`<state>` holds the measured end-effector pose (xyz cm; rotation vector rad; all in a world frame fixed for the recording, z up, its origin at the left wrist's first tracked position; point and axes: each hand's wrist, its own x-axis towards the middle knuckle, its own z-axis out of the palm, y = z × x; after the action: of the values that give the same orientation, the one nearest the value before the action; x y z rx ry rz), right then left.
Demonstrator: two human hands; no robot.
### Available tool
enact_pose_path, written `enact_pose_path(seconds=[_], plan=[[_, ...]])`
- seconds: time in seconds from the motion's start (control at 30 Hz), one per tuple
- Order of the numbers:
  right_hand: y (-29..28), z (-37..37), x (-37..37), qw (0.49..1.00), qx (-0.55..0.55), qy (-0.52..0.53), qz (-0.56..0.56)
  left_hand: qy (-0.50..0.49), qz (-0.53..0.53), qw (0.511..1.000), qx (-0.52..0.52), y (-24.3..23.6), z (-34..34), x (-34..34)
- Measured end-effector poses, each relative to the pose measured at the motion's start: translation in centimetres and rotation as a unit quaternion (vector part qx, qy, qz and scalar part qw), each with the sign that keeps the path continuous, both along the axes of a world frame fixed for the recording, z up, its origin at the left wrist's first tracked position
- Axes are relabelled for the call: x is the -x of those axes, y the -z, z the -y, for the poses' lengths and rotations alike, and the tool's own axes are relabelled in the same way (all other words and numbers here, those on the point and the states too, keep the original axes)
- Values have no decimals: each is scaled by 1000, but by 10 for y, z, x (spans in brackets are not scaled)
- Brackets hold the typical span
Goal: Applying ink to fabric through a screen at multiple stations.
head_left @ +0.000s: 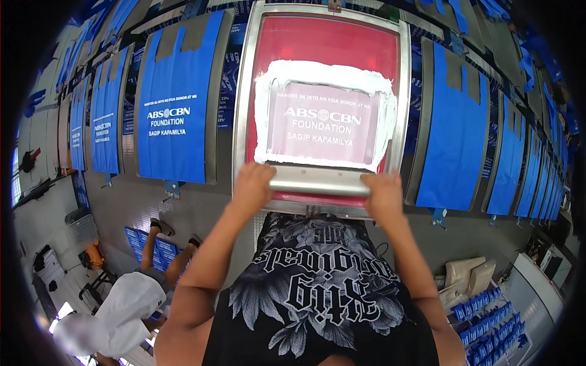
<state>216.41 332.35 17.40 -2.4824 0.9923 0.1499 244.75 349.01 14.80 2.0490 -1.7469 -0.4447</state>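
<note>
A metal-framed printing screen [242,116] with red mesh [329,39] lies in front of me. Thick white ink [326,73] rings a pale stencil window [323,131] with lettering. Across the near end of the mesh, below the ink, stretches a squeegee [319,182] with a silver metal holder. My left hand [253,185] is closed round its left end. At the right end my right hand [386,192] grips it too. The fingertips are partly hidden, and so is the squeegee's blade edge. What lies under the screen cannot be seen.
Blue bags with cut-out handles [177,110] lie on grey boards along both sides, such as the blue bag [452,131] on the right. A person in a pale shirt [131,311] bends at lower left. Racked blue items [488,323] stand at lower right.
</note>
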Motion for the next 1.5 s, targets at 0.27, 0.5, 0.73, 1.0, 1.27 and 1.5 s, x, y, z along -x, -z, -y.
enact_pose_path(seconds=[0.27,0.5,0.73,1.0,1.27,1.5], plan=[[17,173,-91,993,109,-28,-28,-49,63,989,-126,-25,192,-84],[-15,7,-11,998,31,0,-50,-17,22,991,-127,-28,25,-6],[43,129,-62,991,117,-6,-58,-58,76,995,-42,0,141,-61],[-35,214,-123,999,17,-40,-25,-133,130,980,71,-51,179,-93],[2,245,-128,997,17,-80,-7,-38,-278,877,-390,11,-47,73],[1,219,-169,987,113,-112,-12,-93,-571,752,-315,43,-66,121]])
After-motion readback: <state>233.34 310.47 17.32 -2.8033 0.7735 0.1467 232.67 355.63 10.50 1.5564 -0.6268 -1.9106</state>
